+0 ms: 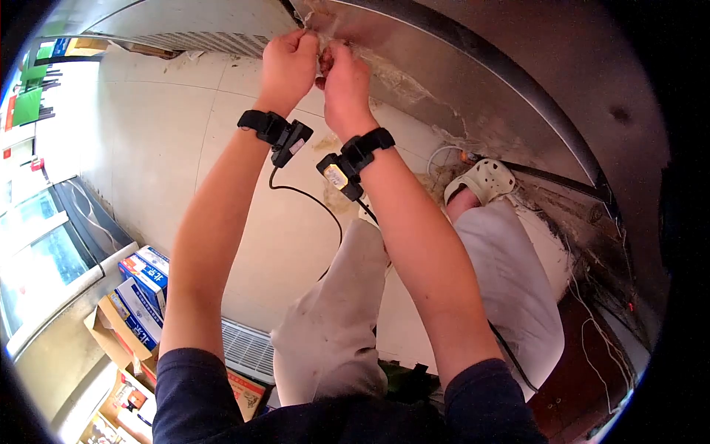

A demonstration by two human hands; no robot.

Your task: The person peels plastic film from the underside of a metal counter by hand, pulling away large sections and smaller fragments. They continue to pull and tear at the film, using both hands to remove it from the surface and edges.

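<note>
Both of my hands are raised side by side at the top of the view, close to the lower edge of a dark metal panel (pixel 473 81). My left hand (pixel 290 68) is closed in a pinch, its fingertips near a pale, stringy bit of material (pixel 316 29). Beside it my right hand (pixel 345 85) is closed too, fingers curled inward. What lies between the fingers is too small and partly hidden to name. Black straps with small boxes, one box (pixel 291 143) on the left and another box (pixel 339 175) on the right, sit on my wrists.
Dirt and grimy residue (pixel 399 81) run along the panel's foot. A vented panel (pixel 200 43) stands at upper left. Loose wires (pixel 592 325) hang at right. Blue-and-white boxes (pixel 146 277) are stacked at left above an open carton (pixel 111 325). My shoe (pixel 484 181) rests near the panel.
</note>
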